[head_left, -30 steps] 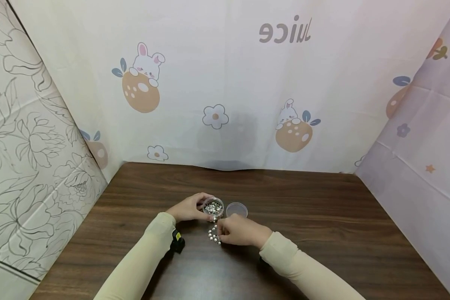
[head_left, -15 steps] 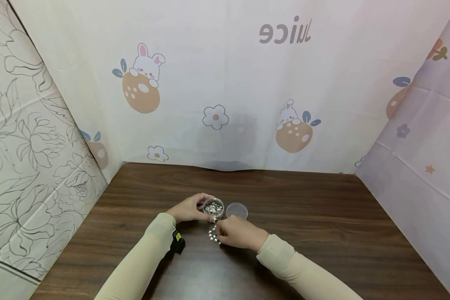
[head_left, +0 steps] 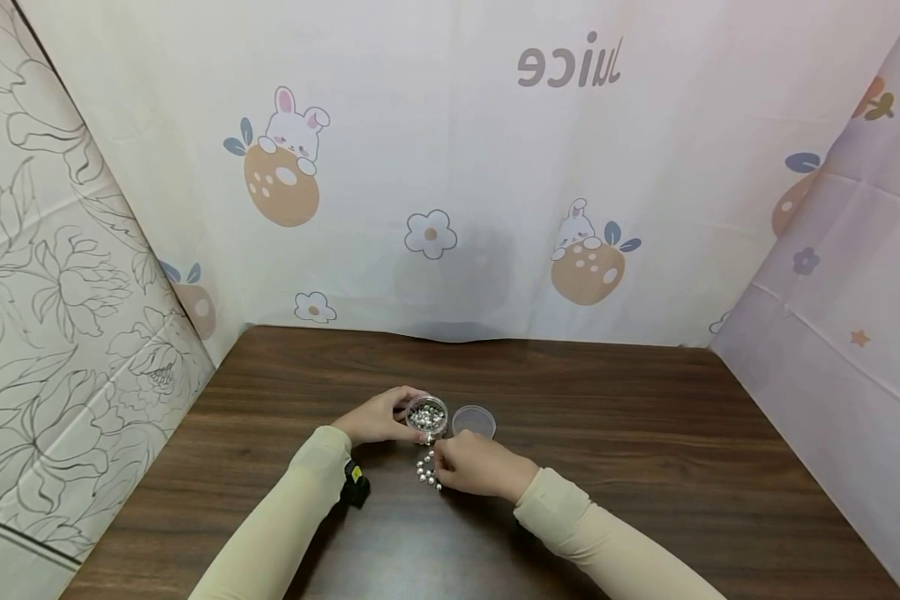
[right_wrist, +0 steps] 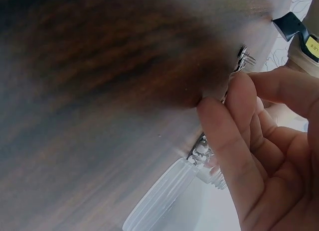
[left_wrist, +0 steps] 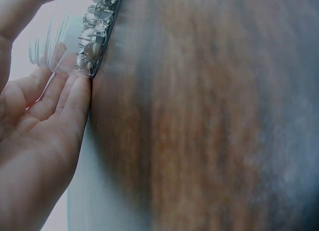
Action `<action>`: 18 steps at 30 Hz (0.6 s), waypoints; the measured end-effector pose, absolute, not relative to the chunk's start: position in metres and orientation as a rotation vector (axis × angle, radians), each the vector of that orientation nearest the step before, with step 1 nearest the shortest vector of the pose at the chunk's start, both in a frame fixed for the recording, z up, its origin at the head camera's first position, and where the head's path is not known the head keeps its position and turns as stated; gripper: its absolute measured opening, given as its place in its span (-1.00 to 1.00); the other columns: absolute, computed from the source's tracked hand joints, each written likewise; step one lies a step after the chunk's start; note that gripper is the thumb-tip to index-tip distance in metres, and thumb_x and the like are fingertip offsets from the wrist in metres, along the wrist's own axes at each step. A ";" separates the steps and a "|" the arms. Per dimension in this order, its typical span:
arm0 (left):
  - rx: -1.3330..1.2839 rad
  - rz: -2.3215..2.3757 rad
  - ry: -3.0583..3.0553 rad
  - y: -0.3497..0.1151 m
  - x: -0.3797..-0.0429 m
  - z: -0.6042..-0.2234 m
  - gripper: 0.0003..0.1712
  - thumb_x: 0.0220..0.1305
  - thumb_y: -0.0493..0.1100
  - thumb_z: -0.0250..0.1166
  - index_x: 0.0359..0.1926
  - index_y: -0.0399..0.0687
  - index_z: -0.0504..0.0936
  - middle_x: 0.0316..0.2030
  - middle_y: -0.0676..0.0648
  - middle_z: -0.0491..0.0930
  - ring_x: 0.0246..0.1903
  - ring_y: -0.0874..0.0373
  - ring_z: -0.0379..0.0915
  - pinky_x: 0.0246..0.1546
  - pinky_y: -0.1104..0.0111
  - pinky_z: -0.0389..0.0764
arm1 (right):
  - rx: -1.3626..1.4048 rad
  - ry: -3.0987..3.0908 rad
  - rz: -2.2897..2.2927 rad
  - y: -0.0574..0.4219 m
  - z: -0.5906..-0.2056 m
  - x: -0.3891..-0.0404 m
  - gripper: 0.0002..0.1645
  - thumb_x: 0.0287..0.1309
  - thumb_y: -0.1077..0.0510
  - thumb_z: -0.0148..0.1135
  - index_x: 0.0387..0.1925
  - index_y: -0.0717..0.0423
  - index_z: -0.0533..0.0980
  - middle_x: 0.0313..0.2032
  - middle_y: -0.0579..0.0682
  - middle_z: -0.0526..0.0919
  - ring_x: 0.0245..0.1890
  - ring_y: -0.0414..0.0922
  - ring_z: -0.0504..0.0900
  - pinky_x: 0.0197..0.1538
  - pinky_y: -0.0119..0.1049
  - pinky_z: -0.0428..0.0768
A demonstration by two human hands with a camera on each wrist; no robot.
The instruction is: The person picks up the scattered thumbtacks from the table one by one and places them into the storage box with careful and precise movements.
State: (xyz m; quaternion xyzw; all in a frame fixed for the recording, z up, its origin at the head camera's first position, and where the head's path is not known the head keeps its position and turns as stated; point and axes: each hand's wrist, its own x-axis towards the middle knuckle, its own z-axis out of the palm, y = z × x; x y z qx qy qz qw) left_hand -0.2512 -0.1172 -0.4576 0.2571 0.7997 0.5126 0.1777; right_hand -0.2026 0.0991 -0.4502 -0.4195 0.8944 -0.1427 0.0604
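Note:
A small clear round jar filled with silver thumbtacks stands on the table. My left hand grips it from the left, with thumb and fingers curled round its wall. In front of the jar, several silver thumbtacks lie in a curved row. In the right wrist view, the pins of these tacks stick up from the wood. My right hand is at the right side of the row, fingertips down at the tabletop. Thumb and forefinger pinch what seems a thumbtack, mostly hidden by the fingertips.
The clear round lid lies right of the jar, just behind my right hand. A dark wood table runs back to a printed curtain. A black strap device sits at my left wrist.
My right wrist and forearm have shifted slightly to the left over the last second, while the fingertips stay by the row. The left hand and jar have not moved.

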 end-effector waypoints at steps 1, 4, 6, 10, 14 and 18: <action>0.728 1.448 2.263 -0.117 -0.251 -0.457 -0.25 0.01 -0.17 0.43 0.24 -0.14 0.33 0.14 -0.24 0.38 0.11 -0.03 0.31 0.20 0.00 0.35 | -1.266 2.705 -0.434 0.099 -0.450 -0.203 -0.83 0.10 0.23 0.18 -0.56 -0.03 0.45 -0.71 -0.27 0.37 -0.74 -0.43 0.23 -0.66 -0.59 0.27; 0.726 1.437 2.265 -0.117 -0.251 -0.458 -0.24 0.00 -0.17 0.44 0.24 -0.15 0.33 0.15 -0.24 0.37 0.12 -0.03 0.31 0.21 0.01 0.35 | -1.264 2.704 -0.438 0.099 -0.450 -0.203 -0.84 0.09 0.23 0.18 -0.55 -0.03 0.46 -0.71 -0.26 0.36 -0.74 -0.43 0.24 -0.66 -0.58 0.27; 0.724 1.434 2.270 -0.117 -0.253 -0.460 -0.23 0.00 -0.17 0.44 0.24 -0.15 0.32 0.16 -0.24 0.37 0.12 -0.03 0.30 0.21 0.01 0.34 | -1.264 2.707 -0.434 0.099 -0.450 -0.203 -0.84 0.09 0.23 0.17 -0.56 -0.03 0.45 -0.71 -0.26 0.36 -0.74 -0.43 0.24 -0.66 -0.58 0.27; 0.712 1.435 2.295 -0.116 -0.259 -0.473 -0.23 -0.01 -0.15 0.45 0.24 -0.08 0.33 0.15 -0.19 0.38 0.11 0.02 0.32 0.22 0.01 0.32 | -1.259 2.714 -0.425 0.100 -0.450 -0.203 -0.84 0.08 0.22 0.16 -0.56 -0.04 0.44 -0.71 -0.27 0.37 -0.73 -0.43 0.26 -0.65 -0.58 0.29; 0.692 1.422 2.325 -0.117 -0.265 -0.484 -0.24 -0.05 -0.08 0.48 0.21 0.08 0.36 0.12 -0.06 0.41 0.07 0.15 0.34 0.22 0.08 0.36 | -1.252 2.712 -0.436 0.100 -0.449 -0.203 -0.83 0.08 0.23 0.16 -0.56 -0.04 0.43 -0.71 -0.27 0.36 -0.74 -0.42 0.25 -0.65 -0.58 0.29; 0.685 1.415 2.329 -0.118 -0.267 -0.485 -0.24 -0.08 -0.03 0.49 0.18 0.15 0.38 0.09 0.01 0.43 0.04 0.23 0.35 0.20 0.14 0.38 | -1.240 2.710 -0.462 0.100 -0.449 -0.204 -0.85 0.09 0.23 0.15 -0.54 -0.03 0.45 -0.72 -0.26 0.36 -0.74 -0.43 0.25 -0.66 -0.57 0.29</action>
